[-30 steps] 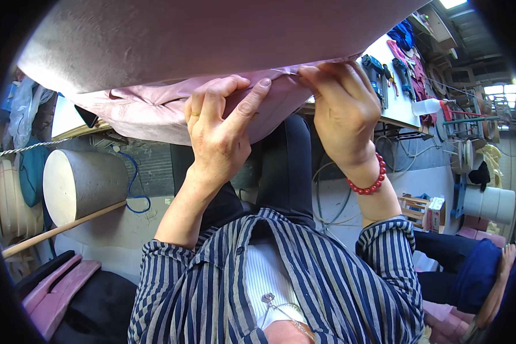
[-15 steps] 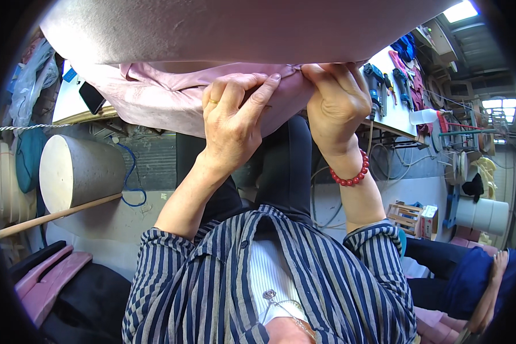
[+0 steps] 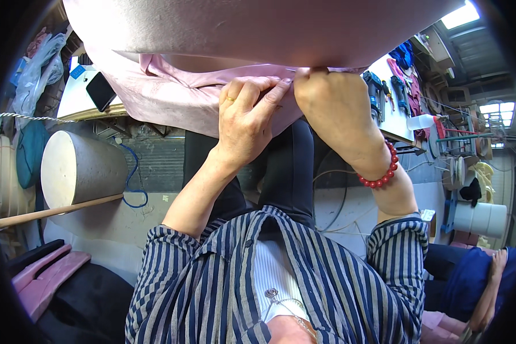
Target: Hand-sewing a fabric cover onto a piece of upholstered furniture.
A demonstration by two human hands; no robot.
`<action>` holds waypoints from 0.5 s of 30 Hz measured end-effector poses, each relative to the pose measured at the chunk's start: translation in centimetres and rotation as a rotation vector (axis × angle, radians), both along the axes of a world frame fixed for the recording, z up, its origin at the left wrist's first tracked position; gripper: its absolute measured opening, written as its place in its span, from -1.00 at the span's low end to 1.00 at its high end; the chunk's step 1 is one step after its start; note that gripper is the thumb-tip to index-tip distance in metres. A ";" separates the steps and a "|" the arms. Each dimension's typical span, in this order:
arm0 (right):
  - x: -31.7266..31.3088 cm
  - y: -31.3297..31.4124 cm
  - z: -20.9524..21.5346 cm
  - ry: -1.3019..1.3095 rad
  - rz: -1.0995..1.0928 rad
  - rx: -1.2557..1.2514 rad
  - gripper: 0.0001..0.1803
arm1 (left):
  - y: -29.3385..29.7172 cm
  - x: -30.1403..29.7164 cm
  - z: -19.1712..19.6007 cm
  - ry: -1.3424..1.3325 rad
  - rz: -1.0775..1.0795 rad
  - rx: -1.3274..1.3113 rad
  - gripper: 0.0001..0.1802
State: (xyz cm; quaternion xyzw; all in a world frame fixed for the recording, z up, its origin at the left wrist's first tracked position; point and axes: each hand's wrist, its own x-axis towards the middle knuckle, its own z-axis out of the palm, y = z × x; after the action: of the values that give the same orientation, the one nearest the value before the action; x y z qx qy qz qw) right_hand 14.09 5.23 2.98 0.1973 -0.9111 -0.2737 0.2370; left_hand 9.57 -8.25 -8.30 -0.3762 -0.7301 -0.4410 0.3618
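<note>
left hand [image 3: 242,117] pinching pink fabric [image 3: 172,106], right hand [image 3: 337,109] curled just beside it

the left hand is near 12 o'clock, its thumb and forefinger closed together on the upper edge of the pink fabric; a gold ring [image 3: 230,98] sits on one finger. the right hand is between 1 and 2 o'clock, turned knuckles up with its fingers folded under; the fingertips are hidden, so i cannot tell what they hold. a red bead bracelet [image 3: 393,166] circles that wrist.

the pink fabric hangs in folds from 11 o'clock to 12. above it a large pale padded piece [image 3: 241,28] crosses the top of the view, with a gap between the two toward 11 o'clock.

below the hands are black trousers [image 3: 286,172], then a striped shirt [image 3: 206,275] at 6 o'clock.

farther out, a flat dark device [image 3: 100,92] lies on a white tabletop [image 3: 69,104] at 10 o'clock. a pale drum [image 3: 94,166] lies on its side at 9, a wooden pole [image 3: 57,211] just below it, and pink padded strips [image 3: 54,278] at 8.

at 2 o'clock are dark power tools [image 3: 374,92]; a white bottle [image 3: 420,122] is nearer 3. at 4 o'clock, another person's forearm [image 3: 486,295] shows against blue cloth [image 3: 461,281].
</note>
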 end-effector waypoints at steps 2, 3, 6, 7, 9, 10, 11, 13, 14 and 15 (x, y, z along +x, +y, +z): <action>-0.3 -0.2 0.6 -0.053 -0.001 -0.009 -0.95 | -0.1 0.0 -0.1 0.005 0.003 0.009 -0.54; -0.4 -0.2 0.7 -0.105 -0.002 -0.019 -0.95 | 0.0 0.0 -0.2 0.011 0.005 0.017 -0.55; -0.8 0.1 1.1 -0.148 0.072 -0.072 -0.95 | -0.1 0.0 -0.4 0.020 0.009 0.034 -0.56; -0.9 0.4 1.1 -0.149 0.073 -0.069 -0.95 | 0.0 0.1 -0.3 0.020 0.010 0.036 -0.56; -0.9 0.9 0.5 -0.168 0.139 -0.129 -0.92 | 0.0 0.2 -0.1 0.018 0.012 0.066 -0.62; -0.9 0.9 0.2 -0.168 0.142 -0.130 -0.92 | -0.1 0.2 -0.2 0.018 0.015 0.065 -0.62; -0.6 0.9 0.1 -0.128 0.199 -0.184 -0.90 | 0.0 0.1 -0.4 0.022 0.009 0.062 -0.61; 0.0 0.5 -0.2 -0.079 0.377 -0.398 -0.81 | 0.2 0.2 -0.5 0.028 -0.001 0.059 -0.59; -0.3 -0.1 -0.9 0.082 0.584 -0.523 -0.79 | 0.1 0.2 -0.6 0.009 -0.010 0.052 -0.60; -0.1 -0.5 -0.9 0.148 0.626 -0.612 -0.76 | 0.0 0.2 -0.7 -0.011 -0.021 0.045 -0.60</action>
State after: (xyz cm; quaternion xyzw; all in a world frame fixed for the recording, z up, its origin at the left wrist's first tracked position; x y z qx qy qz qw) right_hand 13.99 4.72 2.07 0.3641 -0.8271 0.0802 0.4207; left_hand 9.79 -8.23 -8.97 -0.3734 -0.7179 -0.4631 0.3616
